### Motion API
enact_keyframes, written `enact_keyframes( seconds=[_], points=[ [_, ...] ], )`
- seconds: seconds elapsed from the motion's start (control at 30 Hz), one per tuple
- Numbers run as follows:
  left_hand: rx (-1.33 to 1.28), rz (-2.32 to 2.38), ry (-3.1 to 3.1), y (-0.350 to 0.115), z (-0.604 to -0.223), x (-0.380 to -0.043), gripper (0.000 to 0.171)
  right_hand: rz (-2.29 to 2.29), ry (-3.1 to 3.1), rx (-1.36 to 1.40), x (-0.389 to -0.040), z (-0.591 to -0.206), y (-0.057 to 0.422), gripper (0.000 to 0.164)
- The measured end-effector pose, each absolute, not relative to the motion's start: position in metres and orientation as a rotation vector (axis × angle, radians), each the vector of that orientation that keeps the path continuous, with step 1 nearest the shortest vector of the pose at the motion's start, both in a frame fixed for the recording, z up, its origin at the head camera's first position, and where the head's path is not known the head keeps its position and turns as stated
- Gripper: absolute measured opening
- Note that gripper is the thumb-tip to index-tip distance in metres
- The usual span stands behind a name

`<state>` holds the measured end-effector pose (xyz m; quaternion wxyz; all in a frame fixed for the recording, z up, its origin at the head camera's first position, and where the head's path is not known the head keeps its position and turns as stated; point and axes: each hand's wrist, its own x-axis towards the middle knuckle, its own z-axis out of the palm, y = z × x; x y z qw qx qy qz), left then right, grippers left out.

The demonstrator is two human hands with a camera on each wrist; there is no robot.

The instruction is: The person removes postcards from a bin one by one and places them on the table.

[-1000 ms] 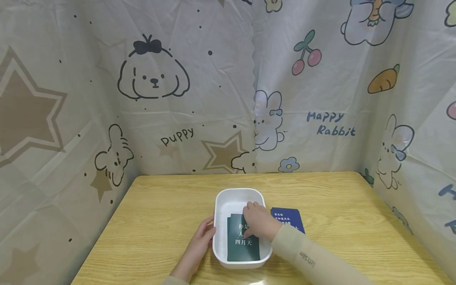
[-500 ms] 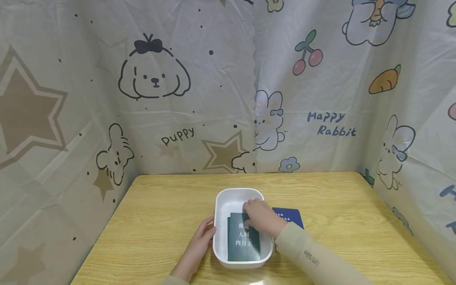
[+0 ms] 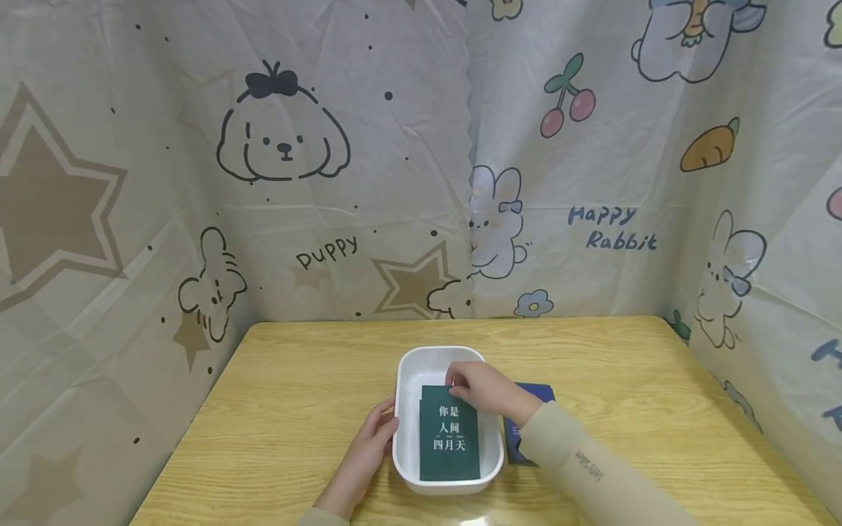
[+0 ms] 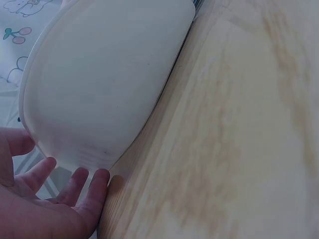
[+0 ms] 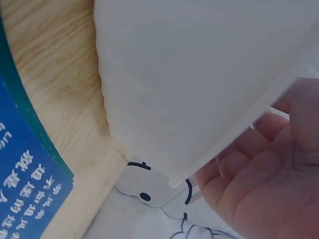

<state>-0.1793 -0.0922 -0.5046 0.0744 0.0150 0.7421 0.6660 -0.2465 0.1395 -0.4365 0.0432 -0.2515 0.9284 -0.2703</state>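
A white plastic bin (image 3: 408, 380) stands on the wooden table. Inside it lies a dark green card (image 3: 449, 460) with white Chinese characters, and the edge of another green card shows beneath it on the left. At the top edge of the upper card, my right hand (image 3: 487, 387) pinches it between thumb and fingers. In the right wrist view the bin wall hides the fingertips of the right hand (image 5: 264, 174). My left hand (image 3: 373, 442) rests against the bin's left side. The left wrist view shows its fingers (image 4: 94, 194) touching the outer wall.
Right of the bin lies a blue card (image 3: 520, 446) with white writing, partly under my right forearm. A green edge (image 5: 47, 142) shows under the blue card in the right wrist view. A patterned curtain (image 3: 368, 146) surrounds the table (image 3: 296, 387) at the back and sides.
The upper green card has shifted slightly away from me and left within the bin, along with my right hand's grip on its top edge. My left hand has stayed at the bin's side.
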Motion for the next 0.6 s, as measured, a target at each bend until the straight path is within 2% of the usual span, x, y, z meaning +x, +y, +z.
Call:
enact_keyframes(
  seconds=[0.6],
  points=[
    [0.033,1.989,2.255,-0.09,-0.503,-0.18,0.048,-1.304,2.721,-0.491,-0.258,-0.414,0.184,0.014]
  ],
)
